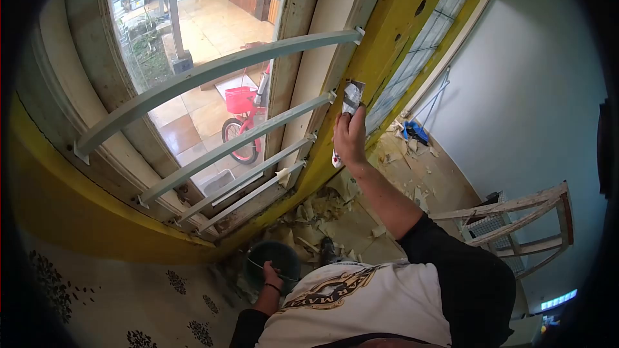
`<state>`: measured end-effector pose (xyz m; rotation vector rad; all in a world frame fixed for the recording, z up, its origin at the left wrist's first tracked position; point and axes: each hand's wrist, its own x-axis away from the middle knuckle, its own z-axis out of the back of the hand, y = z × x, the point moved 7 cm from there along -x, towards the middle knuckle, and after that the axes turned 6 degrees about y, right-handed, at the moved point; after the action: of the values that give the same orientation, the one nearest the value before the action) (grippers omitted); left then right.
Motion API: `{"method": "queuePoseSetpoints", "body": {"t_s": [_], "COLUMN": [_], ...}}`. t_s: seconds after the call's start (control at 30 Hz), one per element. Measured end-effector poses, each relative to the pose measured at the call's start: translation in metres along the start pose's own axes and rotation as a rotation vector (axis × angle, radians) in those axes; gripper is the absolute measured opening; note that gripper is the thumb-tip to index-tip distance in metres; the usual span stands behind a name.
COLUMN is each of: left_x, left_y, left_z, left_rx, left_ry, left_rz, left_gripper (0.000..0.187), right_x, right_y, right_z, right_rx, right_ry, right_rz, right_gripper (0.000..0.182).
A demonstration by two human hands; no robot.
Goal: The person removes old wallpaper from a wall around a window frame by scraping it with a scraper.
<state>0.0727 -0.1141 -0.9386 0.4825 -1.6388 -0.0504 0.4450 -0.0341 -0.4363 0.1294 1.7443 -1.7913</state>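
Observation:
My right hand is closed around a scraper, whose wide metal blade, smeared with white, lies at the yellow wooden post. Part of its handle sticks out below my fist. Lower down, my left hand is closed on the thin handle of a dark bucket, held near my body. The bucket's contents are too dark to make out. Left of the post is a window frame with curved pale bars.
Peeled paint flakes litter the floor below. A blue dustpan stands by the far wall. To the right is a worn wooden ladder-like frame. Through the window a pink bicycle shows outside.

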Motion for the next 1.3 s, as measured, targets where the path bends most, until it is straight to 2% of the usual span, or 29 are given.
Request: {"method": "queuePoseSetpoints", "body": {"t_s": [0.13,0.2,0.23,0.3,0.33,0.37,0.43,0.5,0.57,0.63,0.7,0.77,0.83,0.87,0.9,0.97,1.0,1.07,1.2,1.27,1.3], "left_x": [-0.008,-0.003,0.000,0.001,-0.003,-0.005,0.002,0.020,0.013,0.011,0.020,0.022,0.027,0.036,0.042,0.041,0.038,0.035,0.040,0.045,0.047], "left_y": [0.001,-0.003,-0.005,-0.001,-0.001,-0.002,-0.002,0.001,-0.002,-0.002,0.000,-0.007,-0.009,-0.008,-0.008,-0.009,-0.010,-0.012,-0.019,-0.015,-0.016], "left_z": [-0.001,0.001,0.001,0.001,0.000,0.000,-0.006,-0.004,-0.007,-0.012,-0.019,-0.019,-0.022,-0.022,-0.023,-0.024,-0.025,-0.026,-0.029,-0.035,-0.035], "left_rx": [-0.038,-0.039,-0.044,-0.037,-0.028,-0.022,-0.001,-0.054,-0.074,-0.092,-0.142,-0.167,-0.194,-0.206,-0.219,-0.218,-0.205,-0.178,-0.196,-0.197,-0.194], "left_ry": [0.010,-0.013,-0.009,0.054,0.049,0.026,0.004,0.063,0.049,0.033,0.014,0.026,0.033,0.030,0.025,0.011,0.027,0.044,0.001,-0.014,-0.001], "left_rz": [-0.001,0.006,0.008,0.006,0.001,-0.012,-0.018,0.008,-0.014,-0.030,-0.074,-0.086,-0.103,-0.091,-0.080,-0.080,-0.065,-0.039,-0.051,-0.060,-0.021], "left_gripper": [0.018,0.018,0.018,0.018,0.018,0.018,0.018,0.019,0.019,0.020,0.019,0.019,0.020,0.020,0.020,0.021,0.021,0.021,0.020,0.021,0.019], "right_x": [-0.010,-0.025,-0.021,-0.012,-0.007,0.000,0.012,0.014,0.015,0.021,0.021,0.016,-0.005,-0.016,-0.031,-0.053,-0.056,-0.056,-0.048,-0.042,-0.036], "right_y": [0.000,-0.030,-0.033,-0.044,-0.027,-0.023,-0.046,-0.076,-0.089,-0.099,-0.091,-0.095,-0.117,-0.126,-0.129,-0.135,-0.135,-0.138,-0.121,-0.103,-0.098], "right_z": [0.001,0.006,0.010,0.014,0.019,0.027,0.041,0.054,0.067,0.066,0.070,0.064,0.051,0.043,0.037,0.030,0.031,0.026,0.021,0.020,0.022], "right_rx": [-0.009,0.093,0.096,0.270,0.094,0.089,0.173,0.220,0.213,0.238,0.270,0.474,0.735,0.876,1.060,1.332,1.336,1.432,1.415,1.253,1.252], "right_ry": [0.019,0.033,0.035,0.044,0.018,0.011,0.045,0.017,-0.022,-0.202,-0.280,-0.378,-0.535,-0.634,-0.704,-0.766,-0.775,-0.782,-0.795,-0.843,-0.849], "right_rz": [0.028,0.219,0.214,0.333,0.167,0.175,0.344,0.485,0.469,0.388,0.382,0.468,0.568,0.536,0.508,0.621,0.623,0.777,0.656,0.564,0.570], "right_gripper": [0.014,0.013,0.013,0.016,0.017,0.017,0.018,0.018,0.021,0.023,0.030,0.043,0.069,0.074,0.076,0.077,0.077,0.077,0.072,0.060,0.060]}}
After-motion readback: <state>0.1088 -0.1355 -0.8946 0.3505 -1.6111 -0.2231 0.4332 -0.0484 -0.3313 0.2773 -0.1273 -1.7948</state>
